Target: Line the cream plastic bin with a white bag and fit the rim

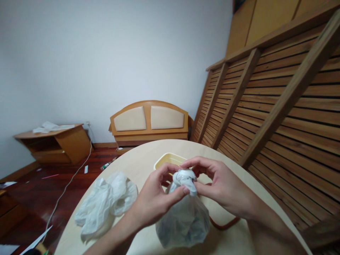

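A translucent whitish plastic bag with darker contents rests on the pale round table, its neck twisted into a knot. My left hand pinches the knot from the left, thumb across its front. From the right, my right hand grips the same knotted neck between thumb and fingers. What the bag holds is too blurred to make out. Just behind the hands is a cream plastic tray, partly hidden by them. A brown curved strap or rim shows beside the bag, under my right forearm.
Crumpled white plastic bags lie at the table's left. Beyond stand a headboard and a low wooden cabinet. A slatted wooden frame leans along the right. A white cable and litter lie on the dark red floor.
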### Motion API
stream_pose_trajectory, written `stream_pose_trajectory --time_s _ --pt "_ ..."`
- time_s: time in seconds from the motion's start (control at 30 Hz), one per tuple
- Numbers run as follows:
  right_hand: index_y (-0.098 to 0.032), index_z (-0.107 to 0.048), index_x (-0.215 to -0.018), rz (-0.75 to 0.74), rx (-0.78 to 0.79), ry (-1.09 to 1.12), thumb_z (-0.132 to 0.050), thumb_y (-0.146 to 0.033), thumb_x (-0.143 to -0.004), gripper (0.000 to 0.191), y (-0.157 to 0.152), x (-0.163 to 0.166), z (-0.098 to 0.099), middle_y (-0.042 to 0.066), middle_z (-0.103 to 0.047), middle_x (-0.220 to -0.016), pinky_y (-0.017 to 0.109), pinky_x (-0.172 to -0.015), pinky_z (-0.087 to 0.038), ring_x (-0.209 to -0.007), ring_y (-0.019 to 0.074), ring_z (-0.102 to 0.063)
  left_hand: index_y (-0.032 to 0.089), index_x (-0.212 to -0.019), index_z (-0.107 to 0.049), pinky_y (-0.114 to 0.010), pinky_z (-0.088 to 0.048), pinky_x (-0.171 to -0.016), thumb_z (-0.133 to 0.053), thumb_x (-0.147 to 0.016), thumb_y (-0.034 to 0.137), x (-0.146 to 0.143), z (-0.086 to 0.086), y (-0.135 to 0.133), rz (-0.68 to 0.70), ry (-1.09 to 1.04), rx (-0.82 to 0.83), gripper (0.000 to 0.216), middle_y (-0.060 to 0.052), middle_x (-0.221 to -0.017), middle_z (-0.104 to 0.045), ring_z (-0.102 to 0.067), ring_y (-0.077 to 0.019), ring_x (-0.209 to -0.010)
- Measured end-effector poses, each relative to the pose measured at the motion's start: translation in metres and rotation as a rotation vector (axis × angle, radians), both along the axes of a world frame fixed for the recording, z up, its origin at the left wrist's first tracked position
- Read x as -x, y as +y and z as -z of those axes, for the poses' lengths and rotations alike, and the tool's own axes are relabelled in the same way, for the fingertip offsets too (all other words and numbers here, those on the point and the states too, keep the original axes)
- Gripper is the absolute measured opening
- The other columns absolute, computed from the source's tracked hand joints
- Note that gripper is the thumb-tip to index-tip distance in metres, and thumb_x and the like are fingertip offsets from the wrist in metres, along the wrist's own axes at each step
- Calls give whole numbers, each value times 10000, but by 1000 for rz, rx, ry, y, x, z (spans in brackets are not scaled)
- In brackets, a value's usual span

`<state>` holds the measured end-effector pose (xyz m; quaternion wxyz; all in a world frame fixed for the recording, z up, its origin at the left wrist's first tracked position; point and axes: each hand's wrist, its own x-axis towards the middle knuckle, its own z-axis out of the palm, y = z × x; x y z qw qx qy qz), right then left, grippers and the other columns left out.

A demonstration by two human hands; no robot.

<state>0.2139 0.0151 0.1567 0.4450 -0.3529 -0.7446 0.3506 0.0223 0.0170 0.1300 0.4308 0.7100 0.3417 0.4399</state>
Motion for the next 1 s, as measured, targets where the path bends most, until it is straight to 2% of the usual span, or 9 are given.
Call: stream_pose_trajectory --time_s 0.17,0.37,0.43,0.5,0.6,0.67,0.83,0.9,1.0 --pt "-248 -706 -1105 77 -40 -56 -648 -81 -798 354 -6 10 5 -12 -716 -916 238 -719 -521 -776 132 -632 194 -858 -556 -233 -448 -632 -655 -784 204 -4 5 1 -153 3 -90 124 -8 -847 -635 -595 -151 -772" --pt "-270 -672 -1148 34 -184 -112 -617 -43 -791 427 -12 22 7 -13 -711 -1048 257 -842 -520 -889 137 -653 214 -741 -413 -227 -396 -618 -597 -711 73 -5 19 8 -281 -55 -274 233 41 -747 -522 -490 -117 -688" --pt "-270 -676 -1119 27 -204 -118 -626 -52 -791 397 -12 24 8 -17 -716 -1034 253 -827 -523 -884 137 -659 212 -758 -421 -230 -411 -642 -587 -717 53 -4 20 9 -256 -89 -261 234 39 -759 -520 -508 -118 -707" --pt "-270 -683 -1080 85 -225 -104 -602 -57 -809 355 -9 25 10 -19 -718 -1013 253 -818 -525 -874 134 -664 207 -848 -476 -240 -449 -687 -613 -759 74 -4 17 6 -184 -124 -176 211 12 -880 -579 -568 -128 -777" --pt "-262 -688 -1022 220 -239 -46 -569 -66 -816 308 -4 23 12 -13 -718 -988 254 -797 -533 -878 137 -674 230 -1137 -512 -281 -500 -790 -669 -843 191 -2 9 2 -45 -209 -2 335 -63 -1210 -603 -634 -164 -942" --pt "-251 -688 -971 280 -221 -5 -565 -79 -803 269 0 21 13 -7 -714 -957 244 -749 -538 -874 144 -676 247 -1283 -479 -308 -512 -842 -694 -863 269 -1 7 1 47 -285 83 472 -100 -1312 -582 -638 -199 -1032" --pt "-222 -660 -1000 323 -93 49 -588 -143 -774 250 4 20 15 14 -685 -911 232 -608 -518 -788 157 -661 218 -1263 -567 -284 -521 -795 -768 -813 305 -1 10 5 179 -228 177 500 -97 -1184 -657 -636 -214 -1026" --pt "-209 -633 -1040 304 -5 71 -586 -169 -773 273 7 19 15 9 -666 -849 233 -574 -501 -720 152 -642 216 -1228 -590 -263 -519 -769 -788 -786 269 -2 10 5 165 -178 175 487 -73 -1123 -674 -635 -185 -961" --pt "-197 -590 -1061 227 150 104 -554 -198 -788 276 10 15 14 -26 -619 -693 216 -487 -429 -561 122 -558 193 -1099 -635 -223 -506 -727 -812 -746 227 -3 6 3 47 -163 105 397 -24 -943 -677 -609 -135 -832"
